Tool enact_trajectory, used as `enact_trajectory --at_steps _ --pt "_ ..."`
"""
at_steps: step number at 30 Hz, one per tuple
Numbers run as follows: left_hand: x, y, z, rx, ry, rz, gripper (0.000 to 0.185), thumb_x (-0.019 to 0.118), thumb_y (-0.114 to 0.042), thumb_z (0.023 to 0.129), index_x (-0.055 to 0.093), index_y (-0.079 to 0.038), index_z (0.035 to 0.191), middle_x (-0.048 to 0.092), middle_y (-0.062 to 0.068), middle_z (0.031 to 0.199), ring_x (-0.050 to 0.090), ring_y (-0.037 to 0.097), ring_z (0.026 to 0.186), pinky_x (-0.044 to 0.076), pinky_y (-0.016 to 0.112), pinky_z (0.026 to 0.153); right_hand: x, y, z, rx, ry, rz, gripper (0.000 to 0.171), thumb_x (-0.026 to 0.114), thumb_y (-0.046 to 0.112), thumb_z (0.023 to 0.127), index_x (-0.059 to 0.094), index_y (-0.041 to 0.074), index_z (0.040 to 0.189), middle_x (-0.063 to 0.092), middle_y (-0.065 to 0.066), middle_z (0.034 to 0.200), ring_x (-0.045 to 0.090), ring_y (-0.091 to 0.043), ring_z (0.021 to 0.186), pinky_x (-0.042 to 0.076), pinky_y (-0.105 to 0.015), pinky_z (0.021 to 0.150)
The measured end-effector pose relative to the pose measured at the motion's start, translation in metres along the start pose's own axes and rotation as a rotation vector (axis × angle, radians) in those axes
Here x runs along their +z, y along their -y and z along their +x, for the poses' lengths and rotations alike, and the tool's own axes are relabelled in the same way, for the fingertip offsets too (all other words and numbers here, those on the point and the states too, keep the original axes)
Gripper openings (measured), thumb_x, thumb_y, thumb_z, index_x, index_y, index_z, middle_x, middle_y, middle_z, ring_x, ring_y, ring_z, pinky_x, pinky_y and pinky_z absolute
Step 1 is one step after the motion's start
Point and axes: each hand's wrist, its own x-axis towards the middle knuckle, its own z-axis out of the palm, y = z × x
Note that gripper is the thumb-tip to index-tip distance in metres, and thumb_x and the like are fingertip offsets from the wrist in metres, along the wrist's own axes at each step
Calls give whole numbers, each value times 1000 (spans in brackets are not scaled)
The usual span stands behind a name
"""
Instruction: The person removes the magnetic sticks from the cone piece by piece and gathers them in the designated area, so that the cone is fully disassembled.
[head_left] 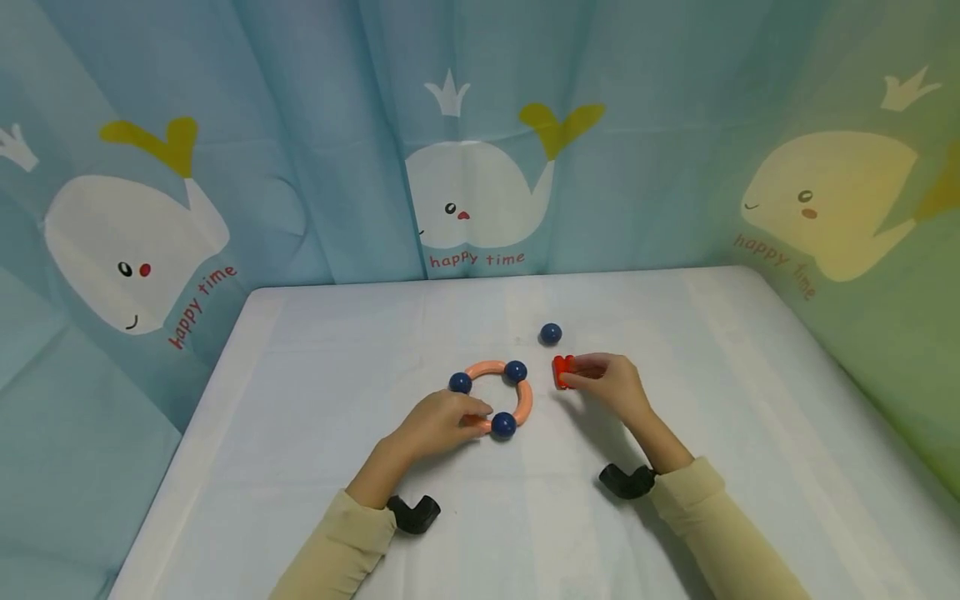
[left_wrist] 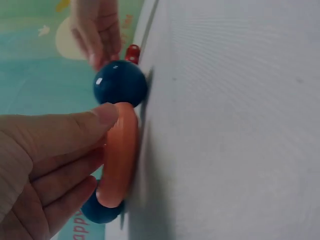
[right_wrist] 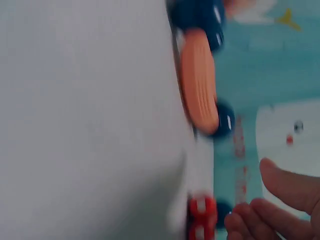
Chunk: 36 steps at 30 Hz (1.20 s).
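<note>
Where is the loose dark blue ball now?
In the head view, the loose dark blue ball lies on the white table, just behind the small red piece at the right hand.

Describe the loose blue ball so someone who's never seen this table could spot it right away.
On the white table, find the orange ring at the centre. Just behind it and to its right, past the small red piece, lies the loose blue ball. Unlike the three blue balls on the ring, it sits alone, touching nothing.

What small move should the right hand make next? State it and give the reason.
Probably carry the red piece toward the ring. The right hand pinches it beside the ring, which the left hand steadies; one blue ball lies loose.
</note>
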Motion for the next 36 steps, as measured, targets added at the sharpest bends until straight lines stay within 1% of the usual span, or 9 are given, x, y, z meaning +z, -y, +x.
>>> enact_trajectory --at_steps 4,8,10,12,16,21,27,31,36 --pt "5 3 0 27 0 63 13 69 -20 83 71 -13 94 66 -5 88 59 8 77 47 24 70 22 13 -14 -132 106 23 35 77 16 76 67 -5 101 67 -13 93 63 -24 85 51 -35 77" --pt "10 3 0 51 -31 137 8 65 -22 87 69 -15 88 65 -8 85 58 6 73 46 24 65 40 24 -26 -314 180 28 29 76 13 75 68 -3 98 68 -9 90 63 -23 85 51 -37 78" --pt "10 2 -1 38 -40 177 10 65 -22 87 71 -15 90 66 -8 87 60 6 77 47 24 67 46 30 -31 -394 207 14 28 76 11 75 68 -3 98 68 -8 90 62 -22 85 50 -37 79" --pt "10 -1 0 14 -36 205 11 66 -24 86 72 -15 89 66 -8 84 60 7 75 48 25 65 52 34 -33 -461 222 -19 28 77 10 74 68 -3 97 67 -7 89 62 -21 83 51 -36 78" --pt "8 -5 1 -31 -21 225 12 67 -28 84 72 -16 84 64 -11 76 55 5 65 46 26 59 58 40 -36 -508 232 -76 26 78 9 73 68 -1 95 67 -6 87 62 -19 78 52 -31 73" --pt "6 -8 1 -18 -28 240 15 66 -28 85 70 -15 79 60 -10 70 49 6 58 42 25 53 64 42 -36 -537 201 -129 26 79 9 71 69 -1 92 65 -4 84 60 -17 72 51 -29 68" --pt "5 -9 1 5 -31 264 15 65 -29 86 71 -15 81 61 -9 71 50 5 58 42 24 52 67 41 -35 -582 183 -230 27 80 14 70 69 1 92 65 -4 87 59 -16 78 49 -29 71" --pt "6 -8 1 20 -33 270 15 65 -31 85 71 -17 81 62 -11 72 52 3 60 43 23 52 67 42 -34 -593 193 -229 26 80 11 70 69 0 92 65 -5 88 61 -17 81 50 -30 74" --pt "6 -7 1 31 -34 243 14 66 -30 84 72 -18 82 64 -12 74 55 3 62 44 23 53 64 43 -33 -609 205 -227 27 80 9 70 69 -1 92 66 -7 88 61 -18 83 50 -32 76"
